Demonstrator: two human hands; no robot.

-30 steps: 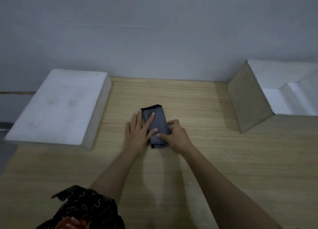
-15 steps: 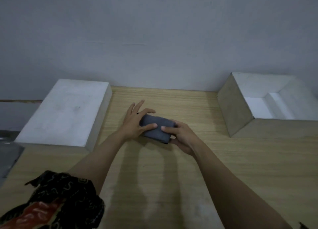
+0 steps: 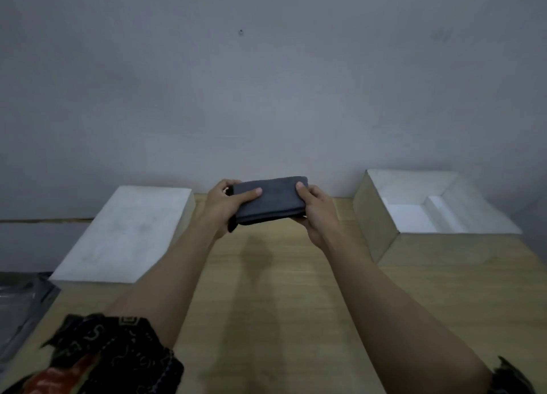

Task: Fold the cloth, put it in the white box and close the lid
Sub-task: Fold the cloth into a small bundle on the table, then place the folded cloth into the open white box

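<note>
The folded grey cloth (image 3: 269, 199) is held up in the air between both hands, clear of the wooden table (image 3: 290, 304), and lies roughly level as a compact oblong with its long side running left to right. The left hand (image 3: 220, 205) clasps the cloth's left end, thumb pressed flat across the top face and the other fingers curled round behind and beneath it; a dark hemmed corner hangs a little below this hand. The right hand (image 3: 316, 208) clasps the right end in the same way, thumb on top near the far corner and the fingers wrapped under the near edge. Both hands are closed firmly on the cloth and neither touches the table. The cloth casts a soft shadow on the bare wood below it, about midway across the table and toward its far edge. Against the far right corner stands the white box (image 3: 381, 233), open, its pale interior visible with a raised step along one inner side. Against the far left corner lies the white lid (image 3: 127, 233), flat face upward, well apart from the box. A dark patterned sleeve (image 3: 109, 358) covers the left upper arm at the near edge. Behind the table rises a plain grey wall (image 3: 266, 82).
</note>
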